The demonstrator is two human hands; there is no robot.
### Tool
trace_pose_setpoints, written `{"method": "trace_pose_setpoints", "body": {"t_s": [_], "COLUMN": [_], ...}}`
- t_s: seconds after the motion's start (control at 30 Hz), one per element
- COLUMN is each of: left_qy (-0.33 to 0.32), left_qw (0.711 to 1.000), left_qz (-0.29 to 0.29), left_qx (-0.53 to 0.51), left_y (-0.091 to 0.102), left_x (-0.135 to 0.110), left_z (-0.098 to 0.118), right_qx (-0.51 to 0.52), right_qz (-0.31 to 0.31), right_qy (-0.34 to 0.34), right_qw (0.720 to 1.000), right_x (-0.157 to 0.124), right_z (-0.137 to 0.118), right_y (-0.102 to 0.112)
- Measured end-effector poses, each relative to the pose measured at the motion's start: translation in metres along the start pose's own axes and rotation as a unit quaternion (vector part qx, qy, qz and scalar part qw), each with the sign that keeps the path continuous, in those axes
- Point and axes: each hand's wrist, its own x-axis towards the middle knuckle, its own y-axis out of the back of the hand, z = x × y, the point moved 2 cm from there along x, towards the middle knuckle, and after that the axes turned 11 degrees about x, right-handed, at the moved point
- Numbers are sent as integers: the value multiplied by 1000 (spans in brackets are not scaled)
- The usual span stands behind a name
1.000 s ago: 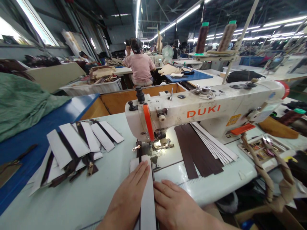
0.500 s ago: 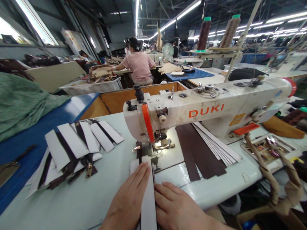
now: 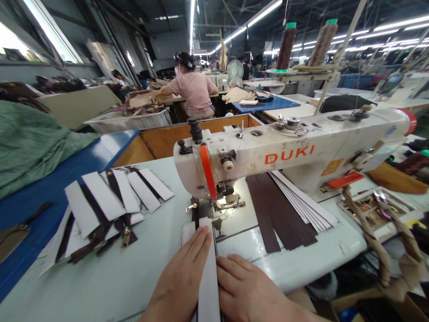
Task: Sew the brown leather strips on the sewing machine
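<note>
Pale sewing table [image 3: 100,286], left hand [image 3: 177,281], right hand [image 3: 248,286] — fingers [image 3: 201,243] flat on white strip [image 3: 208,277]

matt white paper strips [image 3: 144,190], smooth dark leather straps [image 3: 264,210], and a sewing machine [image 3: 295,150] with worn glossy enamel

View: worn on the person's head, single camera
Facing: forward and down, over the DUKI sewing machine [image 3: 268,156]
Nearest: left hand [image 3: 181,279], right hand [image 3: 250,286], close below

Bottom edge of the frame cuts off my left hand [image 3: 179,277], my right hand [image 3: 250,288] and the white strip [image 3: 208,286] between them; small parts [image 3: 373,212] in the tray [image 3: 360,223] at right are too small to identify.
</note>
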Motion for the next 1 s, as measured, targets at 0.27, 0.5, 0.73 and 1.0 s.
{"method": "trace_pose_setpoints", "body": {"t_s": [0.27,0.5,0.73,1.0], "left_qy": [-22,-35,-32,-9], "left_qw": [998,993,980,980], "left_qz": [-51,-101,-171,-172], "left_qx": [-29,-40,-98,-101], "left_y": [7,13,21,22], "left_x": [10,16,26,25], "left_z": [-4,-4,-14,-11], "right_qx": [53,88,84,55], "right_qz": [-54,-72,-56,62], "right_qy": [-22,-41,-36,-109], "right_qw": [997,993,994,991], "right_x": [4,6,6,17], "right_z": [0,-3,-3,6], "right_y": [14,24,24,19]}}
